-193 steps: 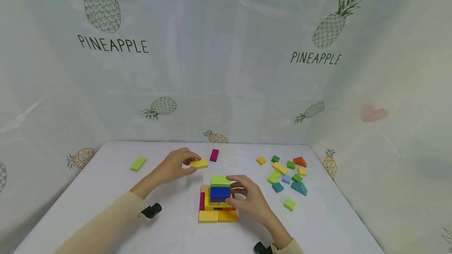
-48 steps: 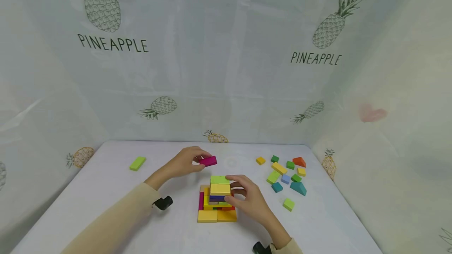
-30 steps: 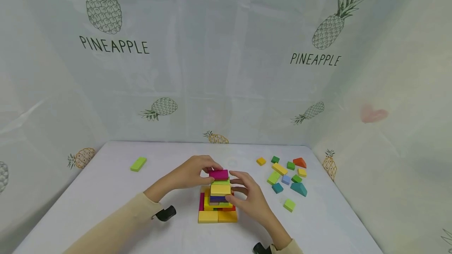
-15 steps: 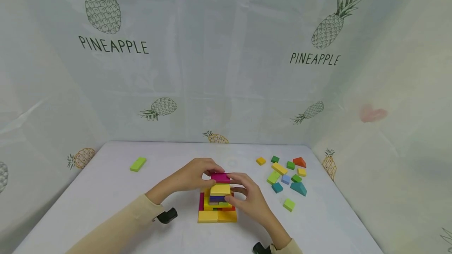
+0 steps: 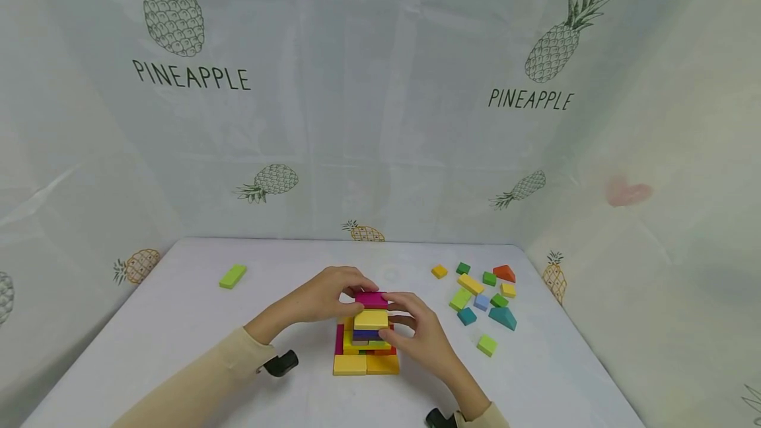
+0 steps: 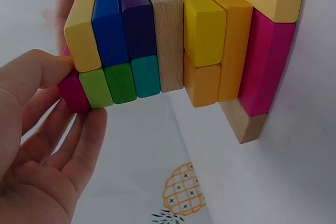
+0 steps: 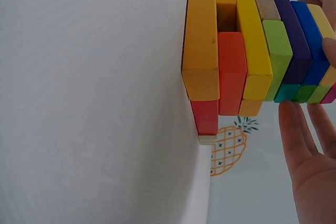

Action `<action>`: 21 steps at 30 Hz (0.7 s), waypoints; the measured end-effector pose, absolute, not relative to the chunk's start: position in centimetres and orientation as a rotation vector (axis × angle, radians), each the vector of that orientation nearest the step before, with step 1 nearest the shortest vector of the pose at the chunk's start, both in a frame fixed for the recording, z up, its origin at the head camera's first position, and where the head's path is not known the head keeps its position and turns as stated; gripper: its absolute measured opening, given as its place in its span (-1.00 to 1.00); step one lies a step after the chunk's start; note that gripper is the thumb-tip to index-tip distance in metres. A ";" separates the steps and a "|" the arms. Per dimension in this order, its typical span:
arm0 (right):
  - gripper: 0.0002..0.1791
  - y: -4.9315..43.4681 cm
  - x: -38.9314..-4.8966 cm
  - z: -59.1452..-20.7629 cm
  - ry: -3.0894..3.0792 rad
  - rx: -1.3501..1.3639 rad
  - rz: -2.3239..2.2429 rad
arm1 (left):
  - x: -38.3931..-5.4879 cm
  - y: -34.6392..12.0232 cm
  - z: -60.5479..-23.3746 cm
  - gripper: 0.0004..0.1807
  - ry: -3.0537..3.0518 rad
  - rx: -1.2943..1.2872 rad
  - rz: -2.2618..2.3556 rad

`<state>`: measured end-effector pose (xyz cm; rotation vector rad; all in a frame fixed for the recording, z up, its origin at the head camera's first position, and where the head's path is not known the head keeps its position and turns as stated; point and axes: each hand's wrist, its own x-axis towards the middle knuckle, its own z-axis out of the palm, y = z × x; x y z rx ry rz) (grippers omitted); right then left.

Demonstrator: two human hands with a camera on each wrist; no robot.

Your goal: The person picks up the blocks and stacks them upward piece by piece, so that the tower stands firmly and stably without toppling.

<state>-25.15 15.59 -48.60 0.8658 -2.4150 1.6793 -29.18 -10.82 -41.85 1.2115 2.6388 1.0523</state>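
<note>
A tower of coloured wooden blocks stands on the white table (image 5: 285, 388), its yellow front base block (image 5: 351, 366) lowest. At the top rear lies a magenta block (image 5: 371, 300), pinched between thumb and fingers of my left hand (image 5: 327, 294). Just in front of it is a pale yellow block (image 5: 371, 320), above a blue block (image 6: 109, 24) and a purple one (image 6: 137, 19). My right hand (image 5: 421, 332) holds the upper tower from the right, thumb on the front and fingers at the back. In the right wrist view those fingers (image 7: 296, 135) reach the rear blocks.
Loose blocks lie at the right, among them a teal triangle (image 5: 503, 318), a red block (image 5: 505, 273), a yellow block (image 5: 470, 283) and a lime one (image 5: 487, 345). One lime block (image 5: 232, 277) lies far left. A pineapple-print curtain (image 5: 380, 117) hangs behind the table.
My left hand placed the pale yellow block on the tower, took the magenta block from the table's back, and brought it down onto the top rear. My right hand stayed at the tower.
</note>
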 end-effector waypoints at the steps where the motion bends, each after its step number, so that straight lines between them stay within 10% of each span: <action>1: -0.30 15.6 -25.2 -48.6 -2.417 0.863 1.683 | -29.2 -10.8 -41.9 -0.59 2.637 1.215 1.055; 21: -0.30 15.5 -25.0 -48.6 -2.436 0.822 1.693 | -29.2 -13.5 -42.3 -0.51 2.686 1.224 1.075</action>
